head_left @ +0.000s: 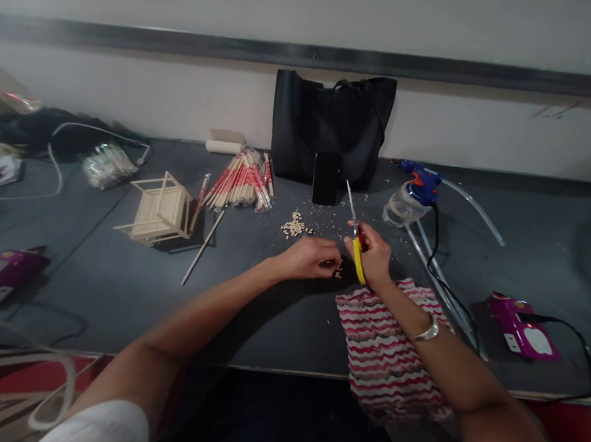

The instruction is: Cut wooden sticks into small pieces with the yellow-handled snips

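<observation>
My right hand (pixel 377 258) holds a pair of scissors (pixel 358 259) with yellow handles, their blades pointing up and away from me. Close to its left, my left hand (pixel 309 258) is low over the table with its fingers curled together; whatever they pinch, if anything, is hidden. A few small wooden bits (pixel 339 272) lie right by those fingertips. Just beyond the left hand is a small pile of cut wooden pieces (pixel 294 227), with pale crumbs scattered around it. A striped red and white cloth (pixel 387 353) lies under my right forearm, over the table's front edge.
A small wooden stick frame (pixel 161 209) stands at left, beside a loose stick (pixel 202 247) and wrapped chopsticks (pixel 243 178). Behind are a phone (pixel 326 177) and black bag (pixel 301 128). At right are a blue glue gun (pixel 421 182), glue sticks (pixel 435 269) and a purple power box (pixel 524 328).
</observation>
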`<move>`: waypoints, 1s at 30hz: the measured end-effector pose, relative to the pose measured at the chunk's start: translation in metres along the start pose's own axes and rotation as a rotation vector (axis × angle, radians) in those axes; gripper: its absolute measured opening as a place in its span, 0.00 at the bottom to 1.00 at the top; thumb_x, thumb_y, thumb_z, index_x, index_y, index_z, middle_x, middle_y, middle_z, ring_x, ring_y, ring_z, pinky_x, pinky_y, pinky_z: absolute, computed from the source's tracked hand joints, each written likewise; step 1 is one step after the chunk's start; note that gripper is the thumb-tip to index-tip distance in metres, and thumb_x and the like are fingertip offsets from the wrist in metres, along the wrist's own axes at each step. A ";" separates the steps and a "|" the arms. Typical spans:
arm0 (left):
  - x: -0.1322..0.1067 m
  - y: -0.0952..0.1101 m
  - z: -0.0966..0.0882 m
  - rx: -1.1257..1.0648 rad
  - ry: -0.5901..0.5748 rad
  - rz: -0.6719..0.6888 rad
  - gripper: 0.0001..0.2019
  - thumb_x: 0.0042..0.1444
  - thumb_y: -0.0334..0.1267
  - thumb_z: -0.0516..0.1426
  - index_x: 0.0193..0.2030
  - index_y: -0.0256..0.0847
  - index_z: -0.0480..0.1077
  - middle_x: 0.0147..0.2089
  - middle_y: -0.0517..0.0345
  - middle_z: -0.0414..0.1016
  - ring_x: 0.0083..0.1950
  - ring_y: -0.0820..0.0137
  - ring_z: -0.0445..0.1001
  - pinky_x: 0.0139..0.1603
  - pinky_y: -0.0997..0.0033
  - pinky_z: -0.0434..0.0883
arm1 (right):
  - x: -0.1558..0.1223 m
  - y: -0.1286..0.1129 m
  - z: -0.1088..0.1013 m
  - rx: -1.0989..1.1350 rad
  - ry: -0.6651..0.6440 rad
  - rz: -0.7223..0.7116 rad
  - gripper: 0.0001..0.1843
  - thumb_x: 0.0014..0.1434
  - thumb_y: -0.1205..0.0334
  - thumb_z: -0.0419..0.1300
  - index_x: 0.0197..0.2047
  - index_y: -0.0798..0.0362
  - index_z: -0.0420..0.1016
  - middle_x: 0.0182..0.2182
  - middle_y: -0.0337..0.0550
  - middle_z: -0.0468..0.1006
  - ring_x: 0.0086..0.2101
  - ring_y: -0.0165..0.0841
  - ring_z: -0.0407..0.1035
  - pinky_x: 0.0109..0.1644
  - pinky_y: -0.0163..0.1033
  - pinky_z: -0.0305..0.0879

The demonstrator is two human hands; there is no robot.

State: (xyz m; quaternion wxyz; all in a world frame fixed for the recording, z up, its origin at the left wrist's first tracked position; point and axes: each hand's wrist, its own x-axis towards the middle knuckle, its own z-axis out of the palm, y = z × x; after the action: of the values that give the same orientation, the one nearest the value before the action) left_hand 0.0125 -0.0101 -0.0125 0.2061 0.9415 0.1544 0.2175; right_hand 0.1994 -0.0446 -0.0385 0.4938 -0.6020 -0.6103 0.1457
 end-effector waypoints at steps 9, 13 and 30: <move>0.001 -0.005 0.005 -0.598 0.469 -0.168 0.05 0.53 0.35 0.62 0.29 0.38 0.74 0.37 0.53 0.78 0.34 0.73 0.75 0.36 0.74 0.72 | -0.002 0.005 0.000 -0.007 -0.014 -0.032 0.20 0.55 0.54 0.61 0.49 0.51 0.79 0.43 0.45 0.84 0.38 0.37 0.79 0.46 0.41 0.75; -0.001 -0.003 0.009 -1.003 0.499 -0.385 0.12 0.50 0.41 0.67 0.28 0.37 0.70 0.32 0.59 0.76 0.26 0.78 0.72 0.29 0.77 0.71 | -0.004 0.005 0.000 -0.065 -0.035 -0.056 0.20 0.54 0.54 0.62 0.49 0.50 0.79 0.41 0.45 0.85 0.37 0.37 0.79 0.43 0.41 0.75; 0.008 -0.002 -0.003 -1.592 0.884 -0.631 0.17 0.29 0.37 0.77 0.27 0.39 0.78 0.25 0.63 0.78 0.23 0.80 0.71 0.26 0.81 0.69 | -0.013 -0.013 -0.001 -0.271 -0.039 -0.321 0.16 0.60 0.60 0.57 0.50 0.52 0.78 0.23 0.36 0.75 0.22 0.29 0.68 0.31 0.33 0.69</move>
State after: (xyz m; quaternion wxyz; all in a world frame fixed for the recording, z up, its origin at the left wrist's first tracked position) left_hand 0.0173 -0.0047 -0.0086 0.7565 0.2739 0.2713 0.5283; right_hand 0.1892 -0.0599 -0.0335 0.4134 -0.5550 -0.7218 -0.0067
